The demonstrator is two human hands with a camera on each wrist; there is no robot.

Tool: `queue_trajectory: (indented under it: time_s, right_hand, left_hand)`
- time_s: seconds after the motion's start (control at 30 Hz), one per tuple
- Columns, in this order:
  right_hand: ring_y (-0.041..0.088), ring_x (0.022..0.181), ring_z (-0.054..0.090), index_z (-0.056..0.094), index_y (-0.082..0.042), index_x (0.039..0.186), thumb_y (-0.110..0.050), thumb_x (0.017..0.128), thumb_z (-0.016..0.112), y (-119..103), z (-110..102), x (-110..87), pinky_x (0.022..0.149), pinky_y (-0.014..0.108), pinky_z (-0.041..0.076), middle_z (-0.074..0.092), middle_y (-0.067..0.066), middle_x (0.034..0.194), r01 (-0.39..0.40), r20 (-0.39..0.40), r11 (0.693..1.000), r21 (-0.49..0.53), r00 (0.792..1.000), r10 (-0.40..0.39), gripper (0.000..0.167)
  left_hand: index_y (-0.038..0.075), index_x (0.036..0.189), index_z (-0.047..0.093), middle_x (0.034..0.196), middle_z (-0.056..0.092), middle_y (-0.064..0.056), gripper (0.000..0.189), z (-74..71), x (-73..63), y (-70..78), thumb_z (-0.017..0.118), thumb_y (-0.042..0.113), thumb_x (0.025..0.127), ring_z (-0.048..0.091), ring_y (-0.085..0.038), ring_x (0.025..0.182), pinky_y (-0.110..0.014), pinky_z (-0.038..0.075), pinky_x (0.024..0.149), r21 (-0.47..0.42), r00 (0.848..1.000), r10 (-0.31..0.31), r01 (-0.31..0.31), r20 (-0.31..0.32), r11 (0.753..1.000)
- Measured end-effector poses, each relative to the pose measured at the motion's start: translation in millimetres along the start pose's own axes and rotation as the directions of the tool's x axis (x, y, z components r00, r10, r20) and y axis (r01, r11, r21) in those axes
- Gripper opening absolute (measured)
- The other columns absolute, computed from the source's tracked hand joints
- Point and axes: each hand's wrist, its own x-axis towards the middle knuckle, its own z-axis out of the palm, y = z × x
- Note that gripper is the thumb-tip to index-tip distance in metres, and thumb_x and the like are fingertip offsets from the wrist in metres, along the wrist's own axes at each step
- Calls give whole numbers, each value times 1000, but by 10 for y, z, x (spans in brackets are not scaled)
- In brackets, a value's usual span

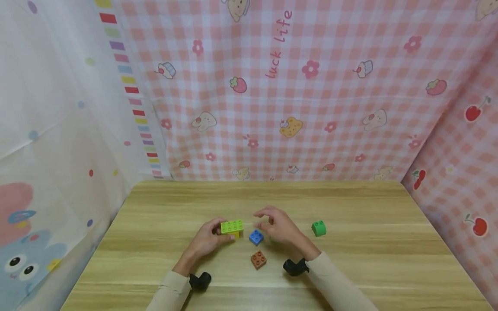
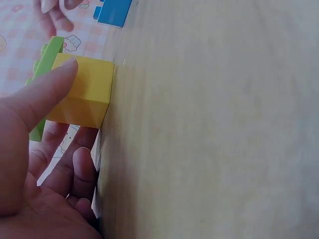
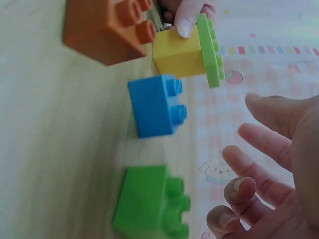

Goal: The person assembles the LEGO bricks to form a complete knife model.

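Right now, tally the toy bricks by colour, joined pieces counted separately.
Lime: 1 (studded plate, joined on top of the yellow brick)
Yellow: 1 (yellow brick)
Blue: 1 (blue brick)
Brown: 1 (brown brick)
Green: 2 (curved brick, four-stud brick)
Total: 6

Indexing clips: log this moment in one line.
left hand: grips yellow block, lime plate on top | right hand: empty, near blue block

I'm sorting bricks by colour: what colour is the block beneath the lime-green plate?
Yellow; that block shows best in the left wrist view.
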Motion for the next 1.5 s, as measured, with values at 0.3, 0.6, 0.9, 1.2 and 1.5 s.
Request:
queue_trajectory:
  time_s: [0.3,0.6,0.9,1.2,1.5]
  right_hand:
    - [14,74,48,72,-11,116,-18,92,72,238,-48,-186,62,25,39,66,1,108,-117,-106,990,73,987,124,25]
    - [16,75,49,72,-15,115,-21,90,74,399,-58,-357,61,27,41,60,-3,92,-189,-114,976,108,973,201,26]
    - [18,90,52,67,-13,122,-25,88,75,499,-95,-409,78,33,44,66,1,112,-220,-10,963,153,974,225,38]
    - [19,92,51,64,-10,125,-25,86,77,585,-146,-408,80,31,42,66,2,113,-187,78,964,191,981,175,44]
    - [20,97,49,65,-12,123,-25,81,82,614,-115,-421,85,35,40,62,3,115,-193,76,964,185,980,181,47]
  left_hand:
    - [17,110,68,92,59,-2,32,-13,1,2,82,19,82,50,-18,85,-32,40,74,5,1000,-16,16,3,1000]
    - [16,112,67,92,59,-2,34,-13,7,-7,82,21,82,50,-18,85,-31,40,74,-1,1000,-11,11,20,1000]
    - [15,114,67,91,57,-3,35,-16,10,-5,82,20,82,48,-18,84,-30,40,73,-4,1000,-15,15,21,1000]
    - [17,111,68,89,57,-2,33,-11,22,-12,82,19,81,49,-18,83,-31,40,72,9,1000,-18,18,10,1000]
    - [17,110,68,89,57,-2,32,-3,13,-10,82,19,81,49,-18,83,-30,39,72,11,1000,-20,20,6,1000]
